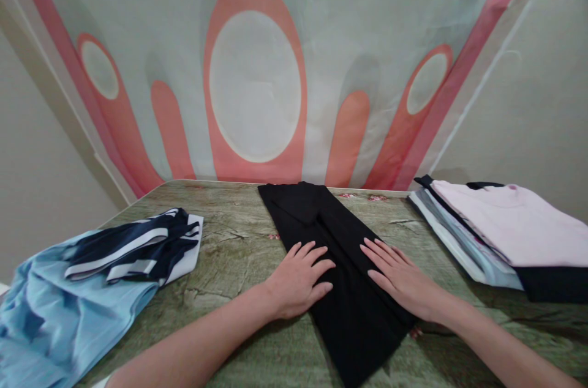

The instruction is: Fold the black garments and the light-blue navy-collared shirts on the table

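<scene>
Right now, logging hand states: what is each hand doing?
Left hand: open, flat on the folded black fabric garment.
Right hand: open, flat on it too.

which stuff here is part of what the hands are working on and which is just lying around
In hand:
- black garment, flat under the left hand and right hand

Lying about:
- light blue cloth
- navy and white garment
- folded stack, pink on top

Green marbled-pattern tabletop (239, 253) carries a long folded black garment (340, 265) at centre, a crumpled light-blue cloth (59, 320) with navy-and-white striped clothing (138, 247) left, and a folded pink-topped clothes stack (505, 229) right.
</scene>
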Available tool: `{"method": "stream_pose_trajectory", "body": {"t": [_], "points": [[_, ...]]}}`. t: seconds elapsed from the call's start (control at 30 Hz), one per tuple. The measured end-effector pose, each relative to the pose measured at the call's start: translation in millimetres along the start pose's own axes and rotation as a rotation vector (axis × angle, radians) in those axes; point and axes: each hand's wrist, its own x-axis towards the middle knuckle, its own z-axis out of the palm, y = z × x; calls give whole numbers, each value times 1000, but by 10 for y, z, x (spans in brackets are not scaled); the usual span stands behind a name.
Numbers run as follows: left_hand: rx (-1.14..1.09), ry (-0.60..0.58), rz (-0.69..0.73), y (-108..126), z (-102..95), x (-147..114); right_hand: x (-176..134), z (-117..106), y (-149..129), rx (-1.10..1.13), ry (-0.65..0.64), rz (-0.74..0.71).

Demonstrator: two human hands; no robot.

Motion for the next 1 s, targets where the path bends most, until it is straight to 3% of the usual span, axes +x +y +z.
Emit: {"method": "stream_pose_trajectory", "body": {"t": [0.27, 0.4, 0.53, 1.0], "points": [[10, -16, 55, 17, 23, -8, 43, -170, -211, 195, 263, -22], [-1, -44, 120, 81, 59, -15, 42, -243, -497, 375, 178, 6], [-2, -42, 128, 107, 85, -12, 44, -206, -669, 377, 141, 35], [25, -56, 144, 131, 44, -31, 57, -156, -573, 398, 131, 35]]}}
